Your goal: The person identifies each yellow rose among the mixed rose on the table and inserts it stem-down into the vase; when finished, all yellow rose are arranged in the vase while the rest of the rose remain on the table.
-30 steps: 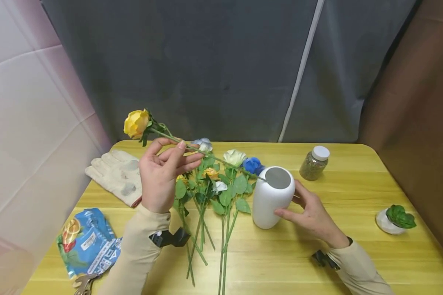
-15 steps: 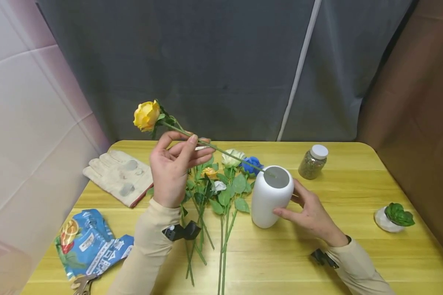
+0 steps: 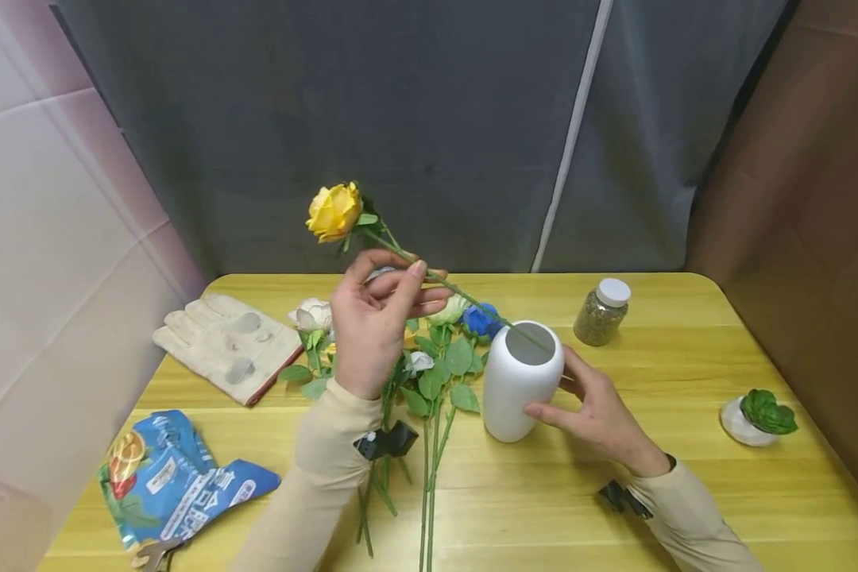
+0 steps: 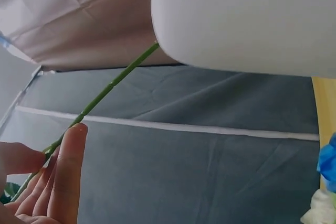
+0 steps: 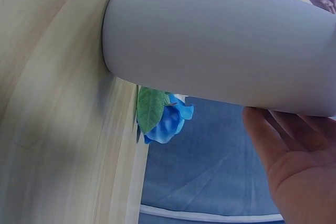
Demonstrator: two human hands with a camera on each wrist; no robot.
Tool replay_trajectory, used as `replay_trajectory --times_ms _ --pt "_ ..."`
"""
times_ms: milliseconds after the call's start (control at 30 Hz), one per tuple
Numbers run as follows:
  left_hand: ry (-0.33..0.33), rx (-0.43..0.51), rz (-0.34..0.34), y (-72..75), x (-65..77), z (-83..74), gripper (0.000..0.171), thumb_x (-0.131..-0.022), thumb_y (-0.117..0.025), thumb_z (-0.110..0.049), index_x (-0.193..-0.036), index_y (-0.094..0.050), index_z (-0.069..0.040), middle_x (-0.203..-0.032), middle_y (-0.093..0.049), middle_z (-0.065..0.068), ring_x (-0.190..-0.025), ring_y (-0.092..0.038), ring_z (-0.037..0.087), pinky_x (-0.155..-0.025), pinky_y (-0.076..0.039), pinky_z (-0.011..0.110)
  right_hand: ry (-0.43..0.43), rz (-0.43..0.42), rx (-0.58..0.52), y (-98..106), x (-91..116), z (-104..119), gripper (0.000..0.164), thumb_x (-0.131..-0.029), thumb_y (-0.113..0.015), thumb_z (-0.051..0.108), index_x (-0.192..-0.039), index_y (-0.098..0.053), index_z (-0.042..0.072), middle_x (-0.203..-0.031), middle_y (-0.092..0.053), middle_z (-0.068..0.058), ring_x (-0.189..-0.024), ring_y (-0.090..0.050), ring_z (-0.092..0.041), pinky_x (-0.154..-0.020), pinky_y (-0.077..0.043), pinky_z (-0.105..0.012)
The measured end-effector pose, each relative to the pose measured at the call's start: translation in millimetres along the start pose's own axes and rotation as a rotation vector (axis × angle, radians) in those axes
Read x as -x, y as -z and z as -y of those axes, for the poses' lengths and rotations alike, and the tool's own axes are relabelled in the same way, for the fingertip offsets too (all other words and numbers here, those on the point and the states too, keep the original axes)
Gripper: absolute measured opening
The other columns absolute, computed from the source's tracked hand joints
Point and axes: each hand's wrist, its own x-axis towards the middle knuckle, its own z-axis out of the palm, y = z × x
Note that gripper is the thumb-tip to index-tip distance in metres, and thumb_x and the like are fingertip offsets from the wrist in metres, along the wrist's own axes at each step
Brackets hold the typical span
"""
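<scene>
My left hand [image 3: 375, 330] pinches the green stem of a yellow rose [image 3: 334, 212] between thumb and fingers. Its bloom points up and left, while the stem's lower end slants inside the mouth of a white vase [image 3: 516, 397]. Upright on the table, the vase has my right hand [image 3: 600, 413] gripping its right side, thumb at the front and fingers behind. The left wrist view shows the stem [image 4: 113, 83] running to the vase's rim [image 4: 157, 30]. Fingers [image 5: 268, 135] press on the vase wall in the right wrist view.
Behind my left arm lie several loose flowers, including a blue rose [image 3: 481, 319] and a white one [image 3: 311, 315]. A work glove [image 3: 229, 345], a blue packet [image 3: 179, 477] and scissors [image 3: 159, 554] are at left. A lidded jar [image 3: 602, 314] and a potted succulent [image 3: 758, 417] stand right.
My left hand has moved right with the yellow rose, and the stem's end has gone from the vase's rim deeper into its mouth. My right hand stays on the vase.
</scene>
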Motion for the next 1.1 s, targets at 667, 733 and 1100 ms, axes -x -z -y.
replay_trajectory --times_ms 667,733,1100 --pt "-0.041 -0.482 0.249 -39.3 13.9 24.4 0.011 -0.097 -0.073 -0.016 -0.102 -0.071 -0.007 -0.093 -0.080 0.007 -0.085 -0.077 0.017 -0.075 -0.064 0.026 0.017 0.005 0.018 0.1 0.4 -0.9 0.074 -0.085 -0.083 0.004 -0.149 -0.049 0.016 -0.140 -0.061 -0.006 -0.126 -0.060 -0.008 -0.103 -0.056 -0.034" --pt "-0.043 -0.506 0.256 -40.4 15.0 26.0 0.011 -0.097 -0.073 -0.017 -0.102 -0.073 -0.008 -0.095 -0.079 0.006 -0.088 -0.077 0.016 -0.077 -0.063 0.025 0.011 0.004 0.019 0.4 0.6 -1.1 0.074 -0.085 -0.083 0.005 -0.149 -0.049 0.018 -0.140 -0.061 -0.004 -0.126 -0.060 -0.008 -0.103 -0.056 -0.034" --pt "-0.065 -0.627 0.339 -44.8 19.9 34.3 0.007 -0.094 -0.076 -0.014 -0.096 -0.080 -0.009 -0.097 -0.079 0.004 -0.083 -0.077 0.017 -0.074 -0.063 0.025 -0.001 0.008 0.008 0.0 0.8 0.0 0.075 -0.086 -0.082 0.006 -0.151 -0.046 0.018 -0.143 -0.059 -0.005 -0.127 -0.059 -0.010 -0.103 -0.056 -0.041"
